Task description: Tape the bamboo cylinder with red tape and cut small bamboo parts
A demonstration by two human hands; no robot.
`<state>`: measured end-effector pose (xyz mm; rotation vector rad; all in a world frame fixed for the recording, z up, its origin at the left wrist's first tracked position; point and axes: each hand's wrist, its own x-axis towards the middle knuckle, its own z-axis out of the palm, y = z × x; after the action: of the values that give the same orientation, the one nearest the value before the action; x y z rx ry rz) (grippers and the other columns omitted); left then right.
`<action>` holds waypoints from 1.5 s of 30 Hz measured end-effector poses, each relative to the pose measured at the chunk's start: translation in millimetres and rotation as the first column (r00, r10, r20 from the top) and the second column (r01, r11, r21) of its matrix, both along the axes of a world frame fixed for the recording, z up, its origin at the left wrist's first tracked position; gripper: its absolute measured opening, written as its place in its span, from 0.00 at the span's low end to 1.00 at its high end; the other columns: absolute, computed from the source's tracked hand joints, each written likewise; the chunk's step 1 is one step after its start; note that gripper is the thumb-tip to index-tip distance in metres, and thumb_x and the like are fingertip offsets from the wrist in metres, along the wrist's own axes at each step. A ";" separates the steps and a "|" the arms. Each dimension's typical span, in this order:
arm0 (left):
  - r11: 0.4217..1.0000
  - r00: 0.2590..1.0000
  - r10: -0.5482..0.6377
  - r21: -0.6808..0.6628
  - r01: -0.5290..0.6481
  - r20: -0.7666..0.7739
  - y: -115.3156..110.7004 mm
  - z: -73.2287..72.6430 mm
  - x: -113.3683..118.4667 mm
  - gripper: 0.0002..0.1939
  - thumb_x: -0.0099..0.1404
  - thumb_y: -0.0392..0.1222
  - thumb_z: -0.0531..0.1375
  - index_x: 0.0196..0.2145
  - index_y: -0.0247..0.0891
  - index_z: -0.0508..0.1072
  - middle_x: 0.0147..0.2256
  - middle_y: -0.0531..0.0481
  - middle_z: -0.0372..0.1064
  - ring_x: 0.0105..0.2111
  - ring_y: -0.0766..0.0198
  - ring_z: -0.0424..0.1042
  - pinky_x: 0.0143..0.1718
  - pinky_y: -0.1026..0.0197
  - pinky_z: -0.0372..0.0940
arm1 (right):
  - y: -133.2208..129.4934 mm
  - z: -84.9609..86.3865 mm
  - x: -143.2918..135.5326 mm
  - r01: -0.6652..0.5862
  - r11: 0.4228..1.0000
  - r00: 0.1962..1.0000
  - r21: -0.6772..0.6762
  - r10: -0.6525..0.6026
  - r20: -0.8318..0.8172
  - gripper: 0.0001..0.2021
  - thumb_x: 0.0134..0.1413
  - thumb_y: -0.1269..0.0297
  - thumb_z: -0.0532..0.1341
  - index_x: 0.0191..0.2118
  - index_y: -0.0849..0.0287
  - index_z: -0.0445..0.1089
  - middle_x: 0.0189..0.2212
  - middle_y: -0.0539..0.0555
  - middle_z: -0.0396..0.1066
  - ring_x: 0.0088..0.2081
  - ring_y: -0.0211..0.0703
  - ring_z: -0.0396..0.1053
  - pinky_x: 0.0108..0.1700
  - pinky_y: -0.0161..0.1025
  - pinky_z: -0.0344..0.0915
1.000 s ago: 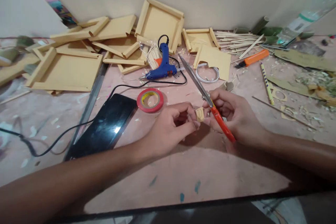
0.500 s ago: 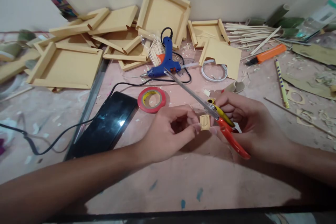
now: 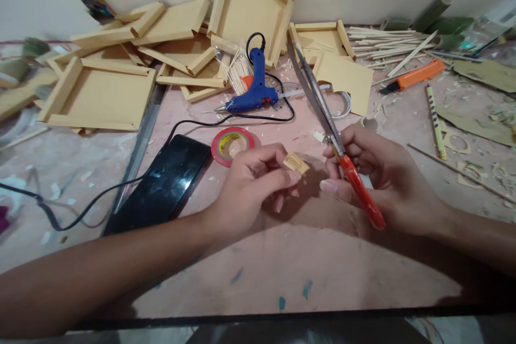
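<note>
A small tan piece of cardboard (image 3: 296,163) with a rounded outline drawn on it is pinched between the thumb and fingers of my left hand (image 3: 258,180). My right hand (image 3: 381,177) holds a pair of scissors (image 3: 352,172) with red handles. Their long metal blades point up and away, slightly parted, and are apart from the cardboard. My right thumb tip sits a short way right of the piece. Just beyond my left hand lies a roll of red tape (image 3: 215,148), and a black phone (image 3: 161,188) rests to its left.
Cardboard trays (image 3: 113,94) are piled along the wall. A blue glue gun (image 3: 256,88) with a black cord lies mid-table. To the right are thin wooden sticks (image 3: 387,43), an orange cutter (image 3: 419,75), a dotted pencil (image 3: 435,121) and cardboard scraps (image 3: 457,142).
The cardboard piece has moved left and up in my left hand, out of my right fingertips. The scissors have swung more upright, their blades now pointing away instead of left.
</note>
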<state>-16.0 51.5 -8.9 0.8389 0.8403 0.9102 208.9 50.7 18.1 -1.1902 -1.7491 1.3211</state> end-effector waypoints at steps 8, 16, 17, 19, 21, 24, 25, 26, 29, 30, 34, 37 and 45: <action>0.978 0.983 0.163 0.116 -0.172 0.079 9.4 14.1 -5.6 0.08 0.63 0.34 0.69 0.28 0.37 0.74 0.26 0.53 0.78 0.16 0.71 0.65 0.14 0.70 0.60 | 8.9 -9.3 13.9 -0.182 0.893 0.901 0.412 -0.017 0.434 0.22 0.56 0.59 0.69 0.52 0.54 0.60 0.33 0.49 0.68 0.29 0.43 0.67 0.31 0.43 0.62; 0.979 0.985 0.144 0.135 -0.155 0.092 8.7 5.4 -7.4 0.09 0.62 0.37 0.71 0.28 0.37 0.76 0.25 0.52 0.78 0.16 0.71 0.66 0.14 0.70 0.58 | 8.0 -6.6 11.8 -0.235 0.944 0.934 0.232 0.153 0.324 0.18 0.58 0.59 0.70 0.48 0.52 0.63 0.31 0.47 0.67 0.28 0.41 0.63 0.29 0.41 0.60; 0.978 0.984 0.151 0.132 -0.163 0.098 9.1 5.7 -7.3 0.08 0.61 0.37 0.71 0.28 0.38 0.76 0.25 0.53 0.78 0.15 0.71 0.65 0.13 0.70 0.57 | 7.5 -6.3 11.9 -0.243 0.949 0.935 0.200 0.175 0.307 0.18 0.58 0.59 0.71 0.47 0.52 0.63 0.33 0.48 0.69 0.29 0.42 0.63 0.30 0.41 0.60; 0.976 0.981 0.168 0.122 -0.180 0.101 9.9 7.7 -7.0 0.08 0.61 0.36 0.70 0.27 0.38 0.75 0.24 0.54 0.76 0.15 0.72 0.64 0.13 0.70 0.57 | 6.9 -6.9 12.3 -0.253 0.951 0.937 0.177 0.196 0.288 0.18 0.58 0.59 0.72 0.47 0.52 0.64 0.35 0.50 0.71 0.31 0.43 0.64 0.32 0.42 0.60; 0.974 0.978 0.188 0.115 -0.197 0.086 10.8 10.9 -6.7 0.07 0.61 0.35 0.69 0.28 0.38 0.75 0.23 0.54 0.75 0.16 0.72 0.63 0.14 0.70 0.57 | 6.8 -8.6 12.4 -0.245 0.947 0.942 0.207 0.181 0.282 0.19 0.56 0.59 0.73 0.48 0.52 0.65 0.35 0.50 0.71 0.30 0.43 0.63 0.32 0.42 0.60; 0.968 0.974 0.219 0.117 -0.224 0.052 11.8 14.7 -6.6 0.06 0.60 0.36 0.67 0.28 0.38 0.73 0.23 0.55 0.72 0.17 0.72 0.64 0.14 0.71 0.57 | 6.8 -10.4 11.7 -0.229 0.945 0.943 0.233 0.156 0.293 0.21 0.55 0.59 0.73 0.48 0.52 0.64 0.31 0.47 0.68 0.28 0.42 0.61 0.31 0.42 0.59; 0.966 0.973 0.225 0.117 -0.229 0.043 12.0 15.2 -6.7 0.07 0.60 0.36 0.67 0.28 0.38 0.72 0.22 0.56 0.71 0.17 0.72 0.64 0.13 0.71 0.57 | 6.6 -10.4 11.3 -0.224 0.948 0.944 0.226 0.153 0.294 0.21 0.55 0.60 0.74 0.48 0.51 0.64 0.30 0.47 0.67 0.27 0.41 0.61 0.30 0.41 0.59; 0.966 0.974 0.225 0.122 -0.228 0.039 12.2 15.2 -6.8 0.07 0.60 0.36 0.67 0.28 0.38 0.71 0.22 0.56 0.71 0.16 0.73 0.64 0.13 0.71 0.57 | 6.3 -10.2 11.0 -0.218 0.952 0.944 0.217 0.149 0.295 0.22 0.54 0.60 0.75 0.48 0.51 0.64 0.30 0.46 0.66 0.27 0.41 0.61 0.30 0.41 0.59; 0.967 0.979 0.200 0.151 -0.204 0.041 11.7 13.4 -7.6 0.10 0.60 0.37 0.68 0.27 0.38 0.69 0.22 0.57 0.71 0.15 0.74 0.63 0.13 0.71 0.57 | 5.4 -8.6 10.5 -0.193 0.955 0.949 0.224 0.124 0.289 0.23 0.53 0.60 0.76 0.47 0.51 0.65 0.30 0.46 0.66 0.27 0.40 0.60 0.29 0.41 0.58; 0.969 0.981 0.189 0.156 -0.192 0.032 11.1 12.8 -7.8 0.10 0.61 0.38 0.68 0.27 0.38 0.69 0.21 0.57 0.70 0.15 0.74 0.63 0.13 0.72 0.57 | 5.1 -8.2 10.4 -0.190 0.955 0.952 0.226 0.124 0.279 0.22 0.54 0.59 0.77 0.47 0.51 0.65 0.31 0.46 0.66 0.28 0.40 0.60 0.30 0.41 0.58; 0.975 0.986 0.167 0.151 -0.164 -0.012 7.5 13.0 -8.4 0.11 0.63 0.37 0.68 0.28 0.38 0.68 0.21 0.58 0.70 0.15 0.75 0.63 0.15 0.72 0.58 | 3.7 -6.2 9.2 -0.200 0.979 0.974 0.047 0.193 0.115 0.18 0.59 0.58 0.76 0.46 0.51 0.68 0.35 0.48 0.70 0.31 0.41 0.63 0.33 0.41 0.60; 0.976 0.986 0.164 0.143 -0.164 0.016 6.1 15.6 -8.5 0.12 0.63 0.36 0.68 0.27 0.38 0.68 0.22 0.58 0.71 0.16 0.75 0.63 0.15 0.72 0.58 | 3.3 -2.7 7.7 -0.255 0.959 0.967 -0.121 0.251 -0.047 0.15 0.64 0.52 0.72 0.41 0.53 0.69 0.34 0.48 0.69 0.31 0.40 0.64 0.31 0.39 0.59; 0.982 0.991 0.129 0.133 -0.132 0.033 8.1 17.4 -11.3 0.10 0.64 0.38 0.68 0.28 0.38 0.70 0.21 0.57 0.70 0.14 0.72 0.64 0.13 0.69 0.57 | 7.0 2.7 8.2 -0.298 0.945 0.955 -0.138 0.296 -0.031 0.24 0.65 0.39 0.69 0.37 0.56 0.68 0.31 0.48 0.65 0.31 0.38 0.59 0.31 0.38 0.54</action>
<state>-27.3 59.6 8.5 0.8959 0.8261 1.1005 217.2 57.7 20.8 -1.0179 -1.9104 1.6471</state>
